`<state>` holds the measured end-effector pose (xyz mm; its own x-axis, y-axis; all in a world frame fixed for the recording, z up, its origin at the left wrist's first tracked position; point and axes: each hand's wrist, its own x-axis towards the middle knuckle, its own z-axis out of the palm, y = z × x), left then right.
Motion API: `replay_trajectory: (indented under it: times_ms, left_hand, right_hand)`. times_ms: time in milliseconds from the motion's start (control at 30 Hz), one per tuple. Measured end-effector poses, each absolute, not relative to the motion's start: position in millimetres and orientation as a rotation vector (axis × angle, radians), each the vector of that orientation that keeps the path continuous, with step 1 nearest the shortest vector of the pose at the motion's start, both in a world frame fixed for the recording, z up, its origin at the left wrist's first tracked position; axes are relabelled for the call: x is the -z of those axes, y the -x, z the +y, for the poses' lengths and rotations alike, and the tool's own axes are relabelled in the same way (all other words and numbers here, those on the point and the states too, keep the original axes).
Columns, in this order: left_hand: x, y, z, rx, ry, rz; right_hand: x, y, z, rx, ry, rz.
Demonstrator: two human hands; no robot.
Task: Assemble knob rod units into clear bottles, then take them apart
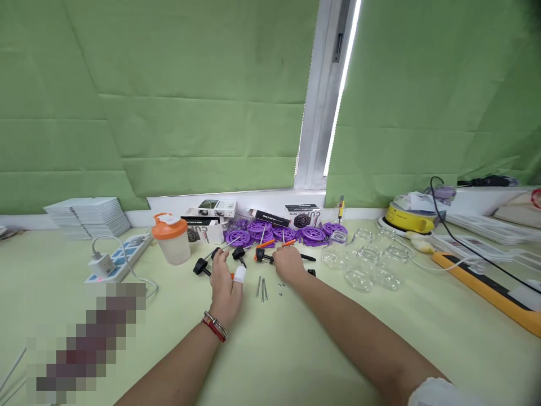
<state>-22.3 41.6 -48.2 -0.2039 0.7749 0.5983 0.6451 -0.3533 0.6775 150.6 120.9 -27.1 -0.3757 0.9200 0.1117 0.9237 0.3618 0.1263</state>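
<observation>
My left hand (226, 285) rests on the pale green table (270, 349), with a white bandage on one fingertip. It reaches toward black knobbed rods (202, 265) and touches one near its fingertips. My right hand (288, 264) lies over small black and orange parts (264, 255), its fingers curled on a black piece. Three long metal screws (262, 288) and tiny nuts (280, 289) lie between the two hands. Purple plastic wheels (279, 232) are heaped just behind.
An orange-lidded white cup (172, 239) and a power strip (120, 258) stand at left. Small boxes (211, 217) line the wall. Clear glass jars (367, 259), a yellow appliance (409, 217) and an orange-edged board (490, 290) sit at right. Stacked white sheets (87, 216) are far left.
</observation>
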Motion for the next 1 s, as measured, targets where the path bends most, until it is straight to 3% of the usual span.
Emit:
replay_trajectory:
  times_ms: [433,1000]
  left_hand:
    - [50,29,45,-1.546,-1.619,1.917]
    - [52,51,58,-1.835,-1.102,1.949]
  right_hand:
    - [16,-138,111,0.14,1.644,-2.524]
    - [33,-57,124,-0.447,1.847,-2.184]
